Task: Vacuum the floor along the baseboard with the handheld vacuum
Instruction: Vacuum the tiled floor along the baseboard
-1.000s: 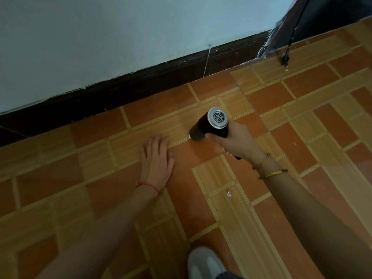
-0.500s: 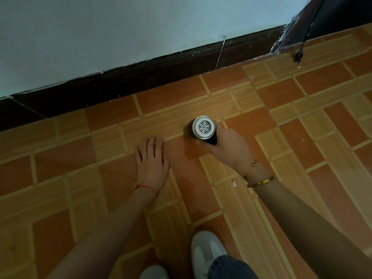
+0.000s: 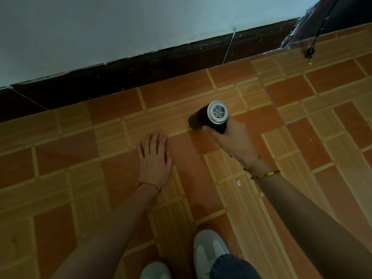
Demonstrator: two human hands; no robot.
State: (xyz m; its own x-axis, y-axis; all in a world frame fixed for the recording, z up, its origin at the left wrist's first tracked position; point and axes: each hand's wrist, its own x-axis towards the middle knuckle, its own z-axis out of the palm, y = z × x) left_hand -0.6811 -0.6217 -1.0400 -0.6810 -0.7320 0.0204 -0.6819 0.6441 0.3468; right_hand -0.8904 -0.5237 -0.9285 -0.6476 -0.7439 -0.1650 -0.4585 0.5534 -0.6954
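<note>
1. Two hands are in view over the tiled floor (image 3: 104,150), one flat and one gripping.
2. The left hand (image 3: 154,161) lies palm down on the floor with its fingers straight and close together, holding nothing; a red string bracelet (image 3: 150,185) circles its wrist.
3. The right hand (image 3: 231,138) is curled round the grip of the handheld vacuum (image 3: 209,116), with the thumb along the near side of the black body.
4. The vacuum sits just right of and slightly beyond the left hand, apart from it. Its black body tilts down and to the left, and its front end is at the floor; whether it touches the tile cannot be told.
5. The vacuum's round grey vented rear cap faces up toward the camera.
6. Gold bracelets (image 3: 263,174) sit on the right wrist.
7. The dark baseboard (image 3: 161,65) runs along the foot of the pale wall (image 3: 120,23), beyond both hands, and the vacuum is well short of it.
8. A small white scrap (image 3: 238,182) lies on the floor between the two forearms, nearer the right wrist.
9. Two pale shoes (image 3: 209,250) and a denim cuff (image 3: 231,266) show nearest the camera, below the hands.
10. A black cord (image 3: 314,43) hangs beyond the right hand.
</note>
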